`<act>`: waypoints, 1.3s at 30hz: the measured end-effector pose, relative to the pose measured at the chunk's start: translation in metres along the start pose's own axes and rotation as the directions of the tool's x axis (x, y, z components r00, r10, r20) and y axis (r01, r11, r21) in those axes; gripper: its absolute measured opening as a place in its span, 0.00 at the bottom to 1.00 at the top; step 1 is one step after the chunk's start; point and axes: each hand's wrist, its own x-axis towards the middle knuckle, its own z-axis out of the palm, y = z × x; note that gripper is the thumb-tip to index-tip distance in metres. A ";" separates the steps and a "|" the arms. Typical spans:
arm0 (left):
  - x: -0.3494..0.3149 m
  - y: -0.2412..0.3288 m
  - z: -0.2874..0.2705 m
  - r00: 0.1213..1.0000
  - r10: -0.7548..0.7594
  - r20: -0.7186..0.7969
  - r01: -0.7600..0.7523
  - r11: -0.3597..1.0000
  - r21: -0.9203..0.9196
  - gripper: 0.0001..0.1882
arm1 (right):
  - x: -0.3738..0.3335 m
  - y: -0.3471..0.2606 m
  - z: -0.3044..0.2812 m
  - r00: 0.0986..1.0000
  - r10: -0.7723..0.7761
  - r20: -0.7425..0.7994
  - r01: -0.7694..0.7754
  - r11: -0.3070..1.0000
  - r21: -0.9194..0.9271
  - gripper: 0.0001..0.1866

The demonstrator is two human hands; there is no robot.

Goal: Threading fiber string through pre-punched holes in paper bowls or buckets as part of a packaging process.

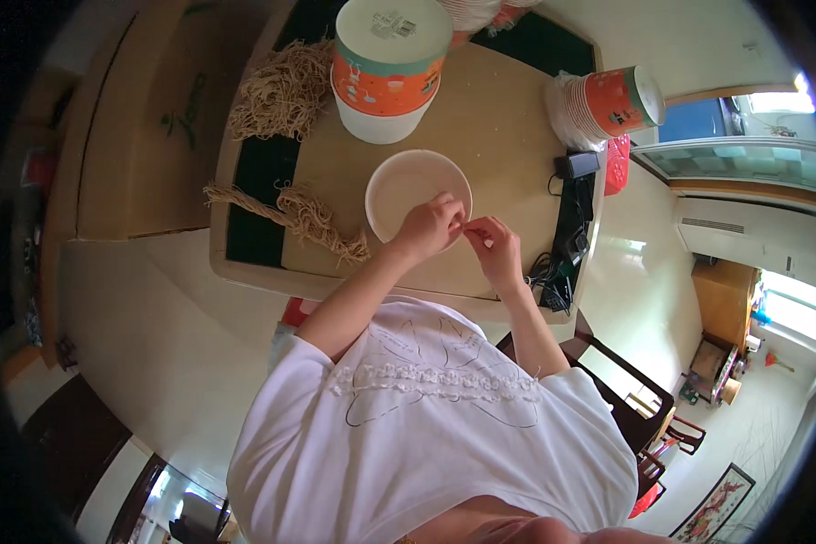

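Observation:
A round paper bowl (pixel 406 186) with a pale inside stands upright on the brown board near the table's front edge. My left hand (pixel 433 223) is over its front right part, fingers bent into a pinch. Just outside the right rim, my right hand (pixel 496 247) is also pinched, its fingertips nearly meeting those of the left. Whatever lies between the fingertips is too small or hidden to make out. Left of the bowl lies a loose bundle of beige twisted cord (pixel 310 218), with a larger tangled heap of cord (pixel 286 89) behind it.
Behind the bowl stands a stack of upturned orange-and-green paper tubs (pixel 390 86). Another bowl stack (pixel 612 100), partly in plastic wrap, lies at the right. Black adapters and cables (pixel 567 263) run along the table's right edge (pixel 597 195). A large cardboard box (pixel 168 127) stands left.

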 end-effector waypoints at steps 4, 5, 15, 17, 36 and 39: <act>-0.001 -0.001 0.000 0.990 -0.126 0.061 0.134 0.980 -0.145 0.05 | 0.000 0.003 -0.009 0.992 0.126 0.009 -0.126 0.992 -0.009 0.05; -0.003 -0.003 0.004 0.993 -0.115 -0.009 0.108 0.958 -0.265 0.05 | 0.002 0.000 -0.014 0.998 0.058 0.030 -0.057 0.997 -0.052 0.05; 0.009 -0.027 0.004 0.804 -0.417 0.425 0.591 0.642 -0.489 0.12 | 0.022 -0.011 -0.022 0.982 0.031 0.188 0.038 0.934 -0.355 0.04; 0.014 -0.032 0.003 0.761 -0.409 0.504 0.639 0.606 -0.473 0.12 | 0.027 -0.011 -0.015 0.978 -0.065 0.199 0.141 0.907 -0.396 0.04; 0.018 -0.036 0.007 0.656 -0.348 0.670 0.717 0.566 -0.408 0.16 | -0.001 -0.012 -0.007 0.992 0.041 0.123 0.002 0.943 -0.331 0.06; 0.010 -0.015 -0.026 0.858 -0.305 0.413 0.376 0.921 -0.101 0.17 | -0.003 -0.009 -0.008 0.989 0.048 0.139 -0.002 0.951 -0.310 0.05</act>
